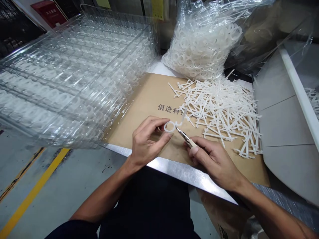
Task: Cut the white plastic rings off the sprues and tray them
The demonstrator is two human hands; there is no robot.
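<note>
Between the thumb and fingers of my left hand [151, 137] is a white plastic ring [169, 126], pinched at its left side. A thin white stem [183, 117] sticks out from the ring's right side and bends upward. My right hand [211, 159] grips a pair of nippers [185, 136] with a pale handle. Their metal tips touch or nearly touch the spot where stem and ring meet; whether the jaws are closed there I cannot tell. A heap of loose white plastic stems [221, 106] lies just beyond my right hand.
Brown cardboard [139, 103] with printed characters covers the metal-edged table [171, 164]. Stacked clear trays [74, 76] of white rings stand at the left. A clear bag [199, 46] full of rings sits at the back, and a grey-white bin [286, 113] borders the right side.
</note>
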